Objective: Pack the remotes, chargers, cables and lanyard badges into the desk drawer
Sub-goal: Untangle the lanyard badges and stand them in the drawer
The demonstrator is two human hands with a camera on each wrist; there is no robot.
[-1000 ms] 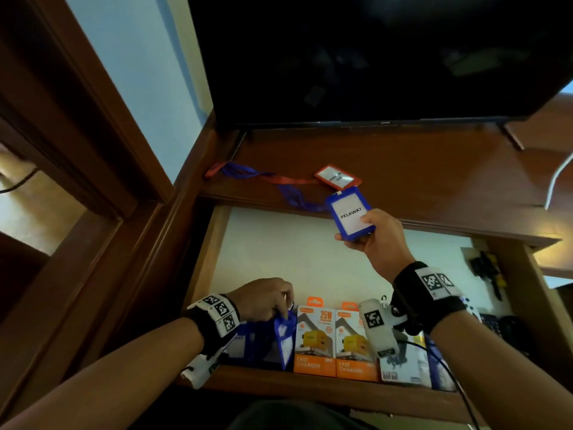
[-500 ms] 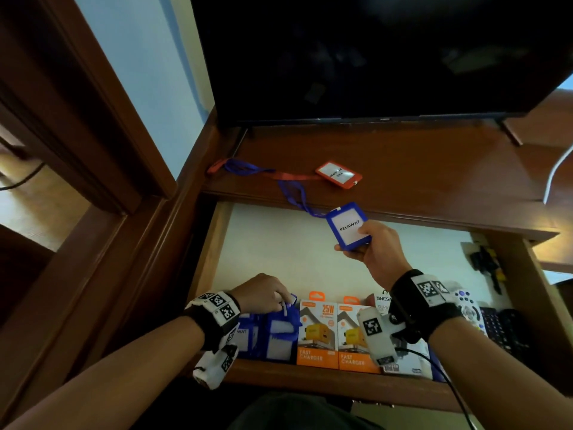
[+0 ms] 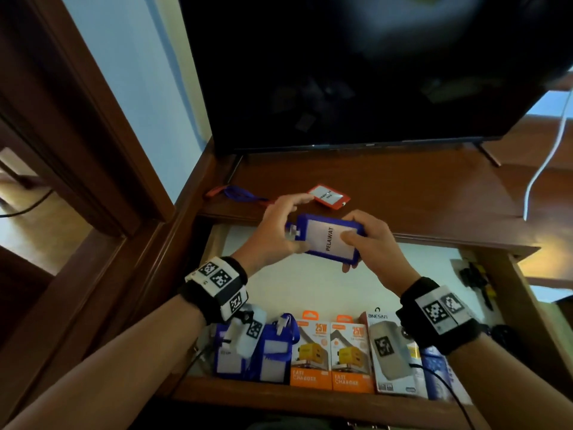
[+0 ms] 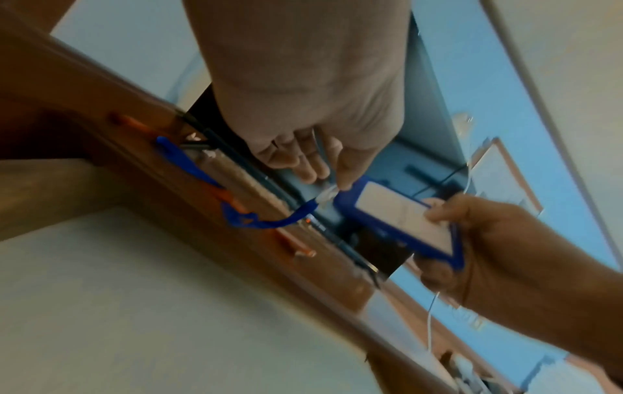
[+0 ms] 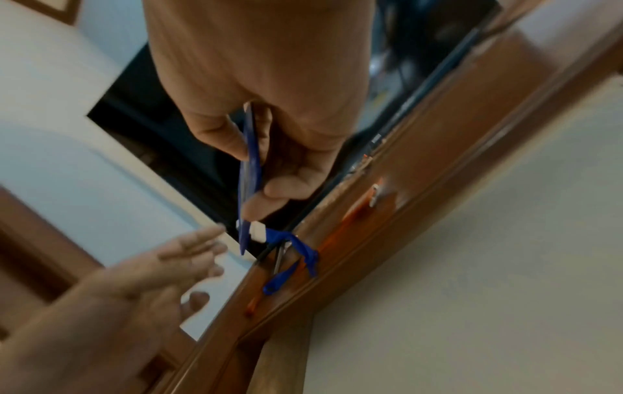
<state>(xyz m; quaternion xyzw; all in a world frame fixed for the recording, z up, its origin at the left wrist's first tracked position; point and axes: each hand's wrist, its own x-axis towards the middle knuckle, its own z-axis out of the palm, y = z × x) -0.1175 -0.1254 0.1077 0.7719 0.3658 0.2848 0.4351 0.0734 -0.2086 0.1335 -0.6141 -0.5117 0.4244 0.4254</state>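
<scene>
A blue lanyard badge [image 3: 325,243] marked PELAWAT hangs in the air over the open drawer [image 3: 279,395]. My right hand [image 3: 350,251] pinches its right end, thumb on the face, fingers beneath. My left hand [image 3: 286,218] is at the other end with fingers straight, right next to the white clip [image 4: 325,196]; I cannot see a grip there. The blue strap [image 3: 245,197] trails from the clip back onto the desk top. In the right wrist view the blue badge [image 5: 249,170] is edge-on. A red badge [image 3: 328,195] lies on the desk behind.
At the drawer's front stand two blue badges [image 3: 273,352], two orange charger boxes [image 3: 331,355] and a white box [image 3: 390,352]. Dark remotes [image 3: 502,333] lie at its right end. A television [image 3: 372,72] stands on the desk, and a white cable [image 3: 545,159] hangs at the right.
My left hand has left the blue badges in the drawer and risen to the held badge's clip end. My right hand has turned the badge sideways and brought it nearer.
</scene>
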